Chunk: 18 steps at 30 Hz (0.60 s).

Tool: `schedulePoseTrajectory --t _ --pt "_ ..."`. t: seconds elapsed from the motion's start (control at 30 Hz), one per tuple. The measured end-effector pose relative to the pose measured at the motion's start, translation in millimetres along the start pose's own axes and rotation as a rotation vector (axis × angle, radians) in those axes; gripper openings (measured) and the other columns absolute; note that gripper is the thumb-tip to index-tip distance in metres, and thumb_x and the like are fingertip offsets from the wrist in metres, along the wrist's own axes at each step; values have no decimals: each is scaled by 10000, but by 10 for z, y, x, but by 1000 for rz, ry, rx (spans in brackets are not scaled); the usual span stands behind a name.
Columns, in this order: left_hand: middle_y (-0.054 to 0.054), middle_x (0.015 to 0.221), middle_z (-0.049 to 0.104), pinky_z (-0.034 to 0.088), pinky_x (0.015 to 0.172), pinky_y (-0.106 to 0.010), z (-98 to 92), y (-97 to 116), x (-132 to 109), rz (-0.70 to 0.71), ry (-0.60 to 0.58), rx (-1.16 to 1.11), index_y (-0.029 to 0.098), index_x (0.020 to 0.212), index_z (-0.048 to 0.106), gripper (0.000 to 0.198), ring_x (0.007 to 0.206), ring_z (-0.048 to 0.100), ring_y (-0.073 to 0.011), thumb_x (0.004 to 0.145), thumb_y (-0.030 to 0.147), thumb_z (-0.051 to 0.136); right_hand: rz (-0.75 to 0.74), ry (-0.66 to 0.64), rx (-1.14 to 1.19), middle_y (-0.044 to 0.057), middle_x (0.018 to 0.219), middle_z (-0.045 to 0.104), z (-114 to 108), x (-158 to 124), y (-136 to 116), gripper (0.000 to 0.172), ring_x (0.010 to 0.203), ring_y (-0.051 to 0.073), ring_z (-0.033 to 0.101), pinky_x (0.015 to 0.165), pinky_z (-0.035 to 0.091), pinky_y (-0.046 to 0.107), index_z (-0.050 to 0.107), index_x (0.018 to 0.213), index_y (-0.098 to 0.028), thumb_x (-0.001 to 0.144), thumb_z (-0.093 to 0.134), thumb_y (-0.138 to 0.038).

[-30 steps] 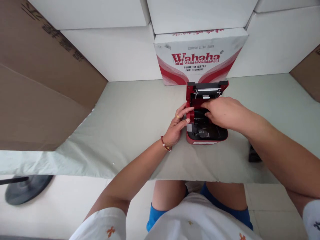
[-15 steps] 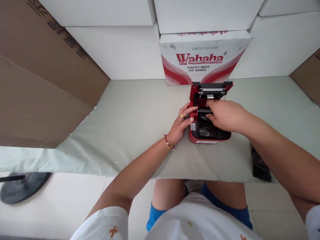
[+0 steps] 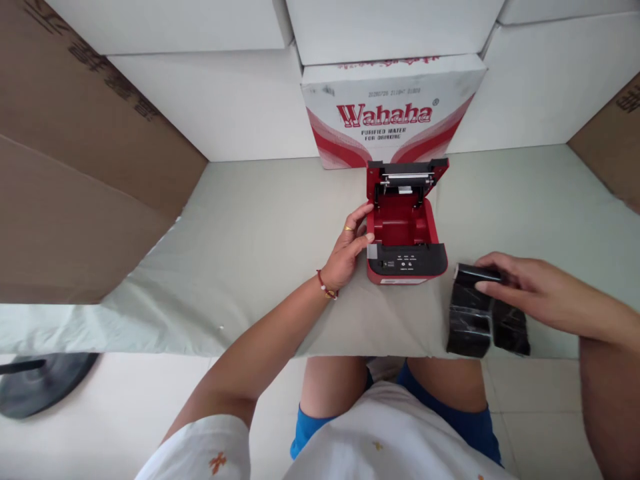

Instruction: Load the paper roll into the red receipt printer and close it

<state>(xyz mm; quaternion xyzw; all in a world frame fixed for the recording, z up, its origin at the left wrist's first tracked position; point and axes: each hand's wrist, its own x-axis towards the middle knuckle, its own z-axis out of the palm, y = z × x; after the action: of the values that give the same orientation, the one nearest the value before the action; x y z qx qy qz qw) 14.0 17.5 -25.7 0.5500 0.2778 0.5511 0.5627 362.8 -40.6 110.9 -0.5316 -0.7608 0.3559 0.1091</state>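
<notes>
My left hand rests open against the lid-up red printer. My right hand pinches a black roll, which needs lining up with the empty bay.

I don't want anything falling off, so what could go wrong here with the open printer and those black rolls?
The black rolls sit right at the front edge of the table; a nudge from the right hand, which grips the top roll, might push them off. The lid of the printer stands open, so a reaching arm could knock it.
</notes>
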Motion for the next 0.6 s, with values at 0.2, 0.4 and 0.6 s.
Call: schedulePoseTrajectory --t 0.2,0.4,0.6 --pt "8 1760 525 494 1290 -491 21 90 -11 -33 21 -63 434 1556 590 585 1592 550 -294 1009 524 776 320 340 56 44 854 779 209 -238 178 593 736 246 674 691 521 384 814 1212 -273 895 674 -753" --pt "-14 1769 516 522 1266 -495 8 76 -8 -28 20 -40 417 1560 585 600 1577 564 -295 1004 530 782 246 532 -353 121 1042 864 -33 -368 786 413 904 346 729 863 542 537 847 1026 -335 886 603 -638" --pt "-17 1805 478 534 1266 -489 -5 87 -6 -29 14 -26 419 1565 583 603 1597 555 -292 1006 528 782 30 371 -291 139 1106 886 -17 -362 1105 353 1009 382 755 939 572 606 902 1005 -425 922 668 -676"
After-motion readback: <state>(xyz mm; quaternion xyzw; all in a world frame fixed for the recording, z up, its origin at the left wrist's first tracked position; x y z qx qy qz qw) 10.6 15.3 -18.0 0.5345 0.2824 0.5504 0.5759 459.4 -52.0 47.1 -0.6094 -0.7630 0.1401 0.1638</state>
